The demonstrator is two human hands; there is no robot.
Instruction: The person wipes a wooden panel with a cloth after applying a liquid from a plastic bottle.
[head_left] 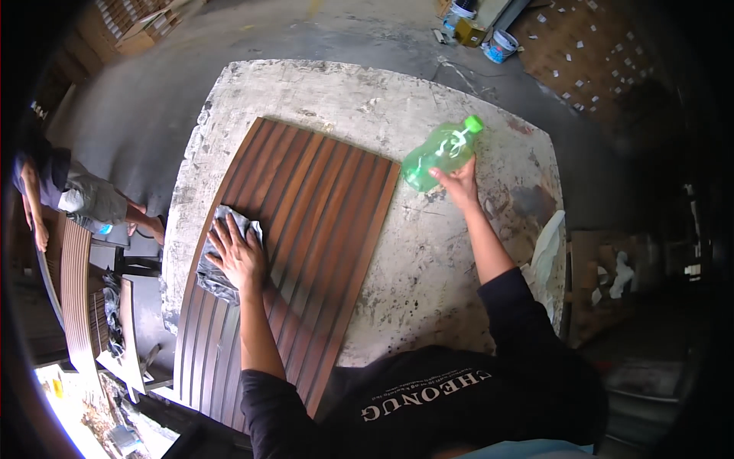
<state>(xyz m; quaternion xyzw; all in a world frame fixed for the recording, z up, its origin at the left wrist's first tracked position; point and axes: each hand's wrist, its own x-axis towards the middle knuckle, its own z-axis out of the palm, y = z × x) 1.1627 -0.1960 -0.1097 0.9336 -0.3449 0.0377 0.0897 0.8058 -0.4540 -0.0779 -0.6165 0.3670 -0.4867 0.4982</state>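
Slatted wood panel: laid on pale, stained desk, apparently for steady support. Left grip spread flat, pressing grey cloth near left edge, likely for even contact. Right grip wrapped around green bottle, perhaps held aside for clearance. Finish: reddish-brown, dark-grooved, pale sheen lower left.

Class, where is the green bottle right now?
In the head view, the green bottle is in the right hand, just right of the striped wooden panel.
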